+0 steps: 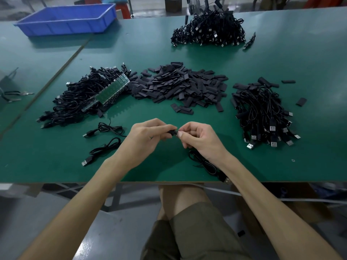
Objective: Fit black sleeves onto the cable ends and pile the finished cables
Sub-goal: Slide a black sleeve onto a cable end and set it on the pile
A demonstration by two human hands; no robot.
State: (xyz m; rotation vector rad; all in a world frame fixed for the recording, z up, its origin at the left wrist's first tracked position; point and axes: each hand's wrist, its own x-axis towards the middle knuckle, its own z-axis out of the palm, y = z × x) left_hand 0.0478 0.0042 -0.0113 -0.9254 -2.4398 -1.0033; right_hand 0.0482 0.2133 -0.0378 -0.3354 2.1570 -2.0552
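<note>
One short black tubular sleeve (173, 132) is the working piece. It is held above the green counter (187, 59), on the near side of the central heap of loose flat black sleeves (180, 87).

The left hand (148, 136) has thumb and fingers curled round the sleeve. The right hand (199, 139) pinches, thumb against forefinger, what I take to be the end of the thin black cable (204, 164), butted to the sleeve mouth. Fingertips hide the joint itself. The cable trails under the right wrist, nearer than the heap, and its silver USB plug (226, 180) lies at the counter's edge.

- **Near-left of heap:** two loose black cables (105, 128).
- **Left of heap, touching it:** tangled pile of black cables with green circuit-board ends (84, 98), apparently the unsleeved stock.
- **Right of heap:** pile of black cables with sleeved ends (262, 113), apparently the finished ones.
- **Beyond heap:** another black cable pile (208, 30).

Risks, as judged:
1. The cable end could catch on the sleeve mouth if presented tilted, leaving the sleeve buckled or only half seated.
2. The plug sits at the edge, so a tug from the right hand could drop it over and drag the cable out of the pinch.
3. The stock pile touches the heap, so loops could snag stray sleeves.
4. A finished cable set down short of its pile could be taken for one of the loose ones.
</note>
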